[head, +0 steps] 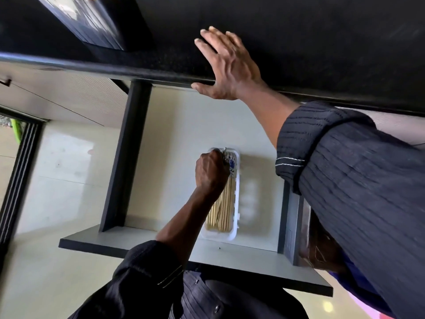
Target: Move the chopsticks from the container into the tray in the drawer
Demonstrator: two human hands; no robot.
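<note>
A white plastic tray [219, 237] lies lengthwise in the open drawer [174, 134], right of its middle. Several pale bamboo chopsticks [222, 210] lie side by side in it, their blue-patterned ends at the far end. My left hand [210, 172] reaches down into the tray's far end, fist closed over those patterned ends. My right hand [227, 67] rests flat on the black countertop [310, 42] above the drawer, fingers spread, thumb over the counter's edge, holding nothing. A dark ribbed box [92, 21], perhaps the container, stands on the counter at the far left.
The drawer has dark grey side walls [125, 157] and a grey front panel [142, 246] that juts out towards me. The pale drawer floor shows bare to the left and right of the tray. Pale floor tiles and a dark door frame [18, 171] lie to the left.
</note>
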